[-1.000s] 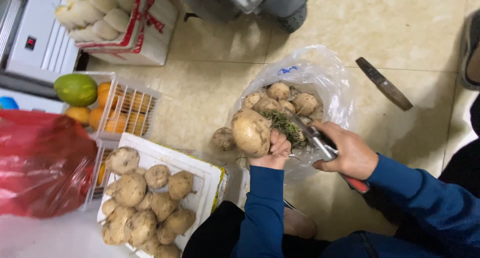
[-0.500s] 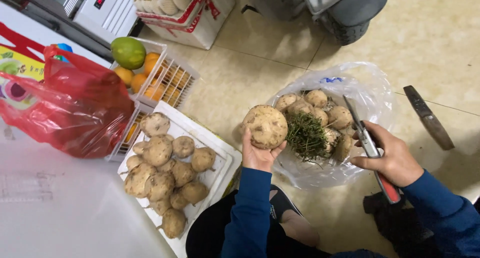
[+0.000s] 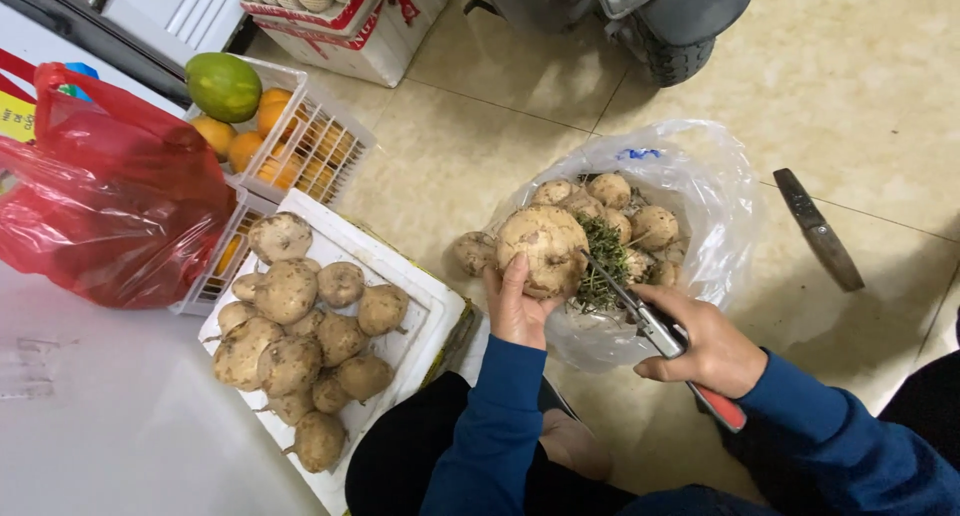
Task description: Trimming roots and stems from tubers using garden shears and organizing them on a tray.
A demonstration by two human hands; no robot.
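Gripping a large pale round root (image 3: 543, 249) from below, the left hand (image 3: 515, 306) has its fingers curled up around the root's near side, holding it above the open mouth of a clear plastic bag (image 3: 712, 201).

- Right hand (image 3: 700, 346) — fingers wrapped tight about a pair of shears (image 3: 655, 326) with red handle ends; the blades point up-left, their tips at the root's right flank, against a tuft of green-brown rootlets (image 3: 603, 261).
- Clear plastic bag, on the tile floor: holds more roots of the same kind; one lies just outside it, to the left.
- White tray (image 3: 425, 301), left of the person's knee: a heap of similar roots.
- White wire basket (image 3: 335, 141) — oranges and one green fruit (image 3: 223, 86).
- Red plastic bag (image 3: 110, 211), beside the basket.
- Dark knife (image 3: 818, 229), on the floor, right of the clear bag, apart from both hands.
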